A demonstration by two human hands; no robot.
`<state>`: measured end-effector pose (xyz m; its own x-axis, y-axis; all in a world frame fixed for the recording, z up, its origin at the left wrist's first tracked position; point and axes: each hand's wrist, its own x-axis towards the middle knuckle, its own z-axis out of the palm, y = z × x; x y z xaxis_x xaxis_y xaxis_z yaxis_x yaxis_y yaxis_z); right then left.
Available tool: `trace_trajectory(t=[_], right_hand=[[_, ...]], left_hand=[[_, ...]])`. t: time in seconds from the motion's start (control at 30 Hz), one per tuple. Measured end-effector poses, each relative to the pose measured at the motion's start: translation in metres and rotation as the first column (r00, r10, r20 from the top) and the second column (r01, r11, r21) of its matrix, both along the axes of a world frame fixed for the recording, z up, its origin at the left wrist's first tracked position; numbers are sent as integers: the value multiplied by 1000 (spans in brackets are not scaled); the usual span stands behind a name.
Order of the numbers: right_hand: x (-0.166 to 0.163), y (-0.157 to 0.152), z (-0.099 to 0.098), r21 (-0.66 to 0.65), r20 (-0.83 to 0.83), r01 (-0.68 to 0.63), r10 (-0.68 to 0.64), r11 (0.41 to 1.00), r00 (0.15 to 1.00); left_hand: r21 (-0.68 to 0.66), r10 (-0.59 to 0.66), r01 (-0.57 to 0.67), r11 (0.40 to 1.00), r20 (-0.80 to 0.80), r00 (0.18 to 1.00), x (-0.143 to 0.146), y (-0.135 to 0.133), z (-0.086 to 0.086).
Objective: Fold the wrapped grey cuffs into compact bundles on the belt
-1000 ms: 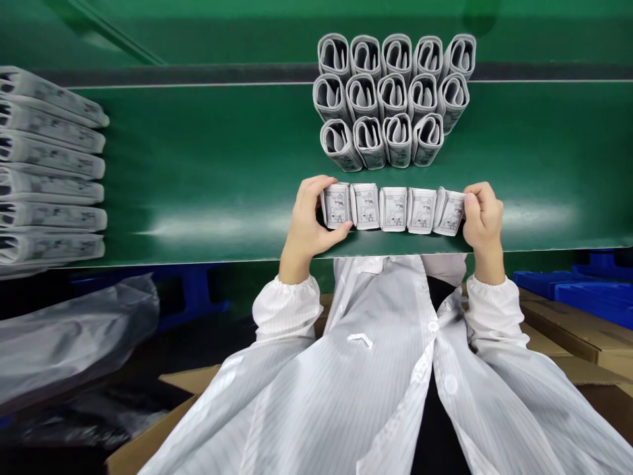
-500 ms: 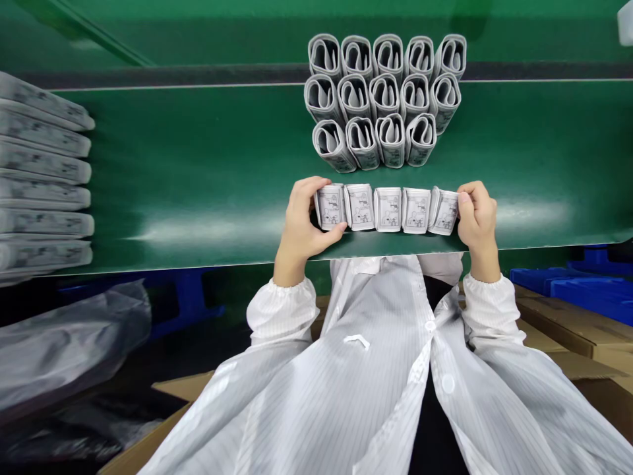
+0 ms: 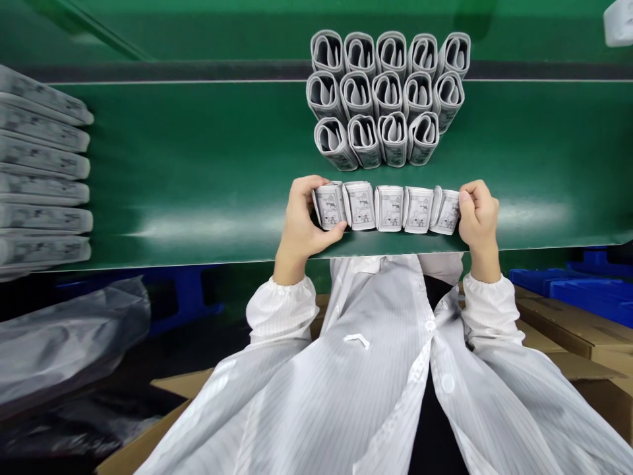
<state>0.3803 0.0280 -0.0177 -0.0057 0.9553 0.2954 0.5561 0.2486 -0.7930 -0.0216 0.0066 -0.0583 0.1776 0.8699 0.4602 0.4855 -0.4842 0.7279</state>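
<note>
**Both hands close on a row of five rolled printed bundles**

The left hand (image 3: 306,218) and right hand (image 3: 479,216) grip the row (image 3: 388,208) from either end. The left hand's fingers (image 3: 309,188) curl over its left end, with the thumb (image 3: 332,231) along the lower edge. The right hand's fingers (image 3: 475,194) press its right end, partly hiding it. The near edge of the green conveyor belt (image 3: 198,165) runs just below both hands. Just above the fingers stand fourteen more rolled bundles (image 3: 386,99), open ends up. Well left of the left fingers lies a stack of flat grey packs (image 3: 39,171), cut off by the frame. Below it sits a grey plastic bag (image 3: 64,343). Beyond the right fingers, blue crates (image 3: 578,293) sit near cardboard cartons (image 3: 578,330), their contents hidden.
</note>
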Motion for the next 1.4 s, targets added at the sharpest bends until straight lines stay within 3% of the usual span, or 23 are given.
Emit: trace_trajectory(t=[0.17,0.4,0.63,0.8,1.13,1.4], right_hand=[[1,-1,-1,-9,-25,-11,11,1000,1000],[7,-5,-13,-36,-143,-89,83,995,986],[7,-7,-16,-52,-190,-131,119,990,975],[6,-7,-16,-64,-184,-143,129,988,974],[-1,-5,-1,-79,-104,-90,82,993,991],[-2,-5,0,-87,-98,-84,75,993,992]], left_hand=[[-30,1,-1,1000,19,1000,-1,-1,3],[-199,86,-86,976,-6,996,-3,-4,11],[-132,66,-74,989,-63,996,-8,-4,4],[-76,73,-80,994,-90,993,-5,-6,8],[-81,78,-84,993,-77,994,-4,-7,11],[-106,93,-101,989,-71,993,-4,-8,10]])
